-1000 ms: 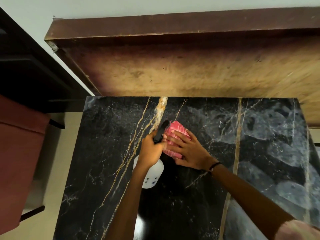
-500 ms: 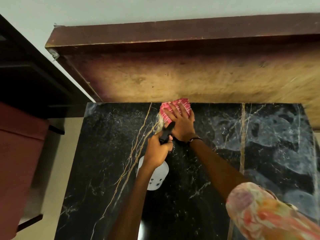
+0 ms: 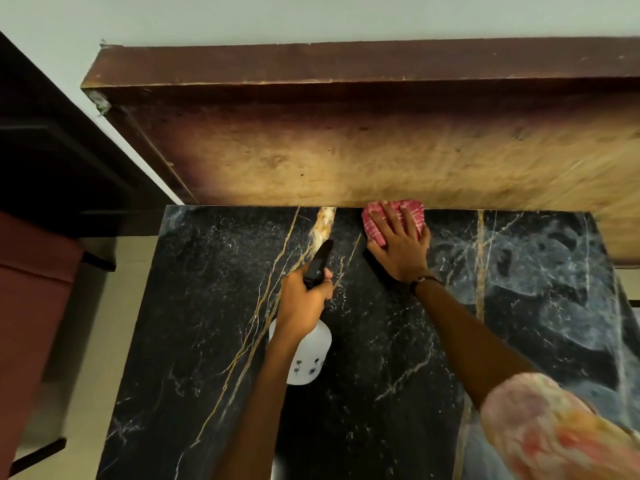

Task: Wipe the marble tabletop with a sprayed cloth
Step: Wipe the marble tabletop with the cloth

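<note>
The black marble tabletop (image 3: 214, 323) with gold and white veins fills the lower view. A pink-red striped cloth (image 3: 372, 228) lies flat at the tabletop's far edge, against the wooden panel. My right hand (image 3: 401, 247) presses down on the cloth with fingers spread. My left hand (image 3: 304, 303) grips a white spray bottle (image 3: 310, 358) by its black trigger head (image 3: 318, 263), held above the marble left of the cloth, nozzle pointing away from me.
A large brown wooden panel (image 3: 381, 150) stands against the table's far edge. A dark cabinet (image 3: 52, 161) and a reddish-brown box (image 3: 31, 306) sit to the left, beyond the table's left edge. Pale floor (image 3: 90, 341) shows between them.
My right hand slid the cloth from the table's middle up to the far edge, then rightwards along it. My left hand kept the spray bottle in about the same place.
</note>
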A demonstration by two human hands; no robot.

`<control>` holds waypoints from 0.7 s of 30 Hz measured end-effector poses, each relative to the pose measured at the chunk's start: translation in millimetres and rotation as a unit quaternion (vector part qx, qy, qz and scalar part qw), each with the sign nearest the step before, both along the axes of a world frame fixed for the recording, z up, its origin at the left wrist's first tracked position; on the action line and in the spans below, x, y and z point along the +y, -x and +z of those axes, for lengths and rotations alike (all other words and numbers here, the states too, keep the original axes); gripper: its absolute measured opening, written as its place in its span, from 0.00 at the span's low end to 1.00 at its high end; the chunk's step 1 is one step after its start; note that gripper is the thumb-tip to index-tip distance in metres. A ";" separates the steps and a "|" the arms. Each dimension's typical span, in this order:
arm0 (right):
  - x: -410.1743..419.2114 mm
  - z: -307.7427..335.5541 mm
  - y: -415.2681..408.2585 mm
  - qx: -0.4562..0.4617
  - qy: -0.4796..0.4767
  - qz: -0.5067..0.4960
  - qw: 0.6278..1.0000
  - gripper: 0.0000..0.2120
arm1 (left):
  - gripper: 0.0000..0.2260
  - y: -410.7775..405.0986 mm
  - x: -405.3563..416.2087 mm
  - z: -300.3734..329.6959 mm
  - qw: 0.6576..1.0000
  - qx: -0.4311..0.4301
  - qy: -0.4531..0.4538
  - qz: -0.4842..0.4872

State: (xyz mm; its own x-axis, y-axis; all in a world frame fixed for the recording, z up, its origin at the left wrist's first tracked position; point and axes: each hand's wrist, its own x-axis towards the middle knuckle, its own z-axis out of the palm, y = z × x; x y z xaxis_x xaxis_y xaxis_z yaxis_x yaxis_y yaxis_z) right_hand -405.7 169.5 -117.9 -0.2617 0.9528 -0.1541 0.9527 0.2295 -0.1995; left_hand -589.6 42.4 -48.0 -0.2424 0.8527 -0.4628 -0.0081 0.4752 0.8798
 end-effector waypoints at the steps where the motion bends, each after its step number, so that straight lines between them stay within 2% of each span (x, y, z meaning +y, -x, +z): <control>1: 7.4 -1.6 15.3 0.003 0.006 0.003 1.000 0.34 | 0.10 0.1 -1.0 1.0 1.000 -0.004 -0.003 0.004; 6: -12.1 -2.8 64.2 0.040 -0.025 0.149 0.988 0.29 | 0.07 -0.9 -3.9 1.6 1.000 0.023 -0.005 0.011; 9: -39.2 -5.5 35.7 0.047 -0.060 0.261 0.962 0.26 | 0.03 -3.7 -8.1 1.4 0.999 0.029 -0.015 0.015; 11: -47.9 -9.1 -6.2 0.011 -0.054 0.287 0.956 0.29 | 0.05 -7.4 -9.9 0.5 0.999 0.039 -0.014 0.020; 13: -45.6 -9.4 -52.4 -0.002 -0.047 0.260 0.964 0.31 | 0.09 -13.6 -11.2 0.0 0.998 0.057 -0.014 0.019; 16: -18.1 -4.3 -98.7 -0.011 -0.025 0.160 0.987 0.33 | 0.13 -28.4 -14.3 1.4 0.998 0.066 -0.014 0.005; 21: 30.2 -3.9 -69.8 -0.008 -0.023 0.051 0.998 0.32 | 0.15 -56.8 -17.5 5.3 0.999 0.048 -0.019 -0.005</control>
